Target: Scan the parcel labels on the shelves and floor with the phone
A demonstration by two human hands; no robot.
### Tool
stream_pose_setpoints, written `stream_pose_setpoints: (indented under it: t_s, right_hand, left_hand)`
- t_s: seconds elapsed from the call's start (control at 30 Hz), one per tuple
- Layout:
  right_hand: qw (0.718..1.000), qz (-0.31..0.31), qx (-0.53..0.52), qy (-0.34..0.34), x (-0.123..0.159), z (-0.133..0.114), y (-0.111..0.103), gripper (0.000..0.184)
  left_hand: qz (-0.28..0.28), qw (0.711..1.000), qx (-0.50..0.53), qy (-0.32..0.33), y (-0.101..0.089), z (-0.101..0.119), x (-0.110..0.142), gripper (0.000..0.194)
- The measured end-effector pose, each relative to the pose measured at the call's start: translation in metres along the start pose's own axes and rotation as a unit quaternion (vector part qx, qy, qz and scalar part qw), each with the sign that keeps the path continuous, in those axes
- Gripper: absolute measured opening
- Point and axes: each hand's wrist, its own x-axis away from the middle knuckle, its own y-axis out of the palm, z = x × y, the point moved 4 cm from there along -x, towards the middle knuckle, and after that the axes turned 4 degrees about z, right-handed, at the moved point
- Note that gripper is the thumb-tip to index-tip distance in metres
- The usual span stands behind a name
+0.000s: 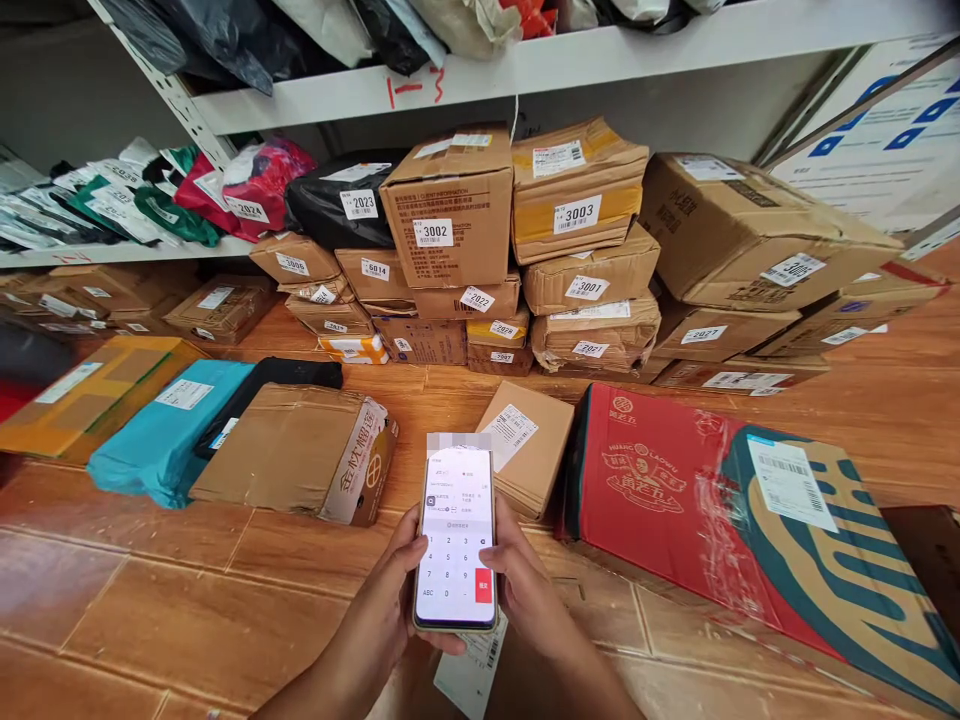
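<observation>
Head view showed the left hand (pixel 390 600) and the right hand (pixel 525 590) curled around the two long edges of a phone (pixel 455 540), fingers wrapped behind it and mostly hidden, thumbs lying along its sides. The phone stood upright low in the middle of the frame, screen lit with a number keypad; its top strip was blurred and the small text could not be read. Beneath it a label slip (pixel 472 665) hung down, its upper part covered by the phone and its end cut off by the frame's lower edge. Just beyond the phone a small cardboard box (pixel 529 445) lay tilted on the wooden floor (pixel 150 620), with a red carton (pixel 660 490) close on the right and a brown taped parcel (pixel 300 450) on the left, beside a teal mailer (pixel 169 425). Bare floor lay open to the lower left. Farther back, numbered boxes stood stacked under a white shelf (pixel 562 55); the box marked 3002 (pixel 450 205) and the box marked 3003 (pixel 574 185) sat topmost. Bagged parcels on the shelf were cut off above.
</observation>
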Motion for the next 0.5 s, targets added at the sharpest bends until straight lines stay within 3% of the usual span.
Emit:
stream_pose_setpoints:
  t_s: [0.13,0.37,0.5]
  right_hand:
    - [0.999,-0.043,0.025,-0.004,0.003,-0.002,-0.002,0.06]
    - [0.993,-0.069,-0.091,0.043,0.003,0.007,0.004,0.081]
    - [0.994,-0.06,-0.081,0.029,0.004,0.015,0.002,0.08]
  left_hand:
    - [-0.002,1.0,0.002,0.01,0.001,0.001,0.004,0.067]
    - [0.017,1.0,0.003,0.002,-0.005,-0.006,-0.007,0.09]
    - [-0.001,0.999,-0.009,0.035,0.001,0.001,0.0,0.067]
